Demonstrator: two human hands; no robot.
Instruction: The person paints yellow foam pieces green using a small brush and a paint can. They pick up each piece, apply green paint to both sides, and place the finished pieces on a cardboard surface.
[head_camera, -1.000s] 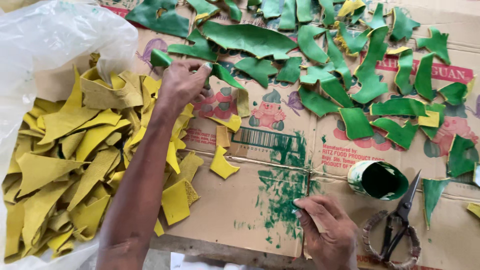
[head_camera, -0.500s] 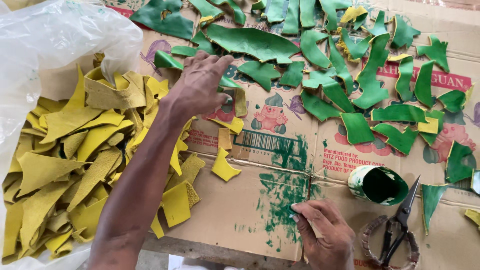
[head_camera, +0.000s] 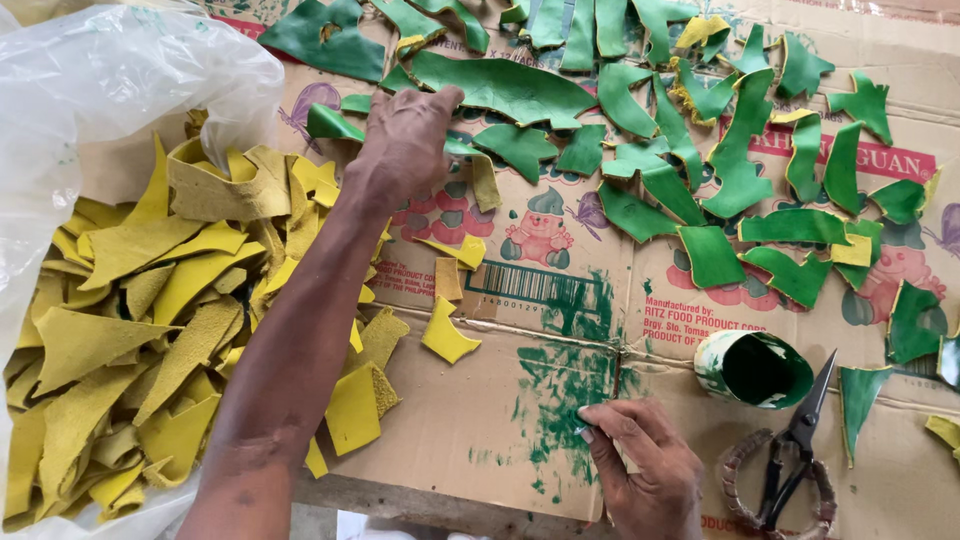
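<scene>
My left hand (head_camera: 405, 150) reaches far across the cardboard sheet (head_camera: 470, 440), fingers spread. Its fingertips touch a long green leather scrap (head_camera: 520, 88) among several green scraps (head_camera: 730, 170) painted side up. Below my forearm lies a heap of yellow suede-like scraps (head_camera: 130, 330), and a loose yellow piece (head_camera: 446, 335) sits alone. My right hand (head_camera: 645, 470) rests at the near edge beside a green paint smear (head_camera: 560, 400), fingers curled together. Whether it holds something small is unclear.
A small can of green paint (head_camera: 752, 368) stands right of the smear. Black scissors (head_camera: 795, 455) lie on a woven ring (head_camera: 740, 480) at the near right. A clear plastic bag (head_camera: 110, 80) bulges at the far left over the yellow heap.
My left hand has moved farther away and to the right, from the edge of the yellow heap onto the green scraps. My right hand has stayed by the paint smear.
</scene>
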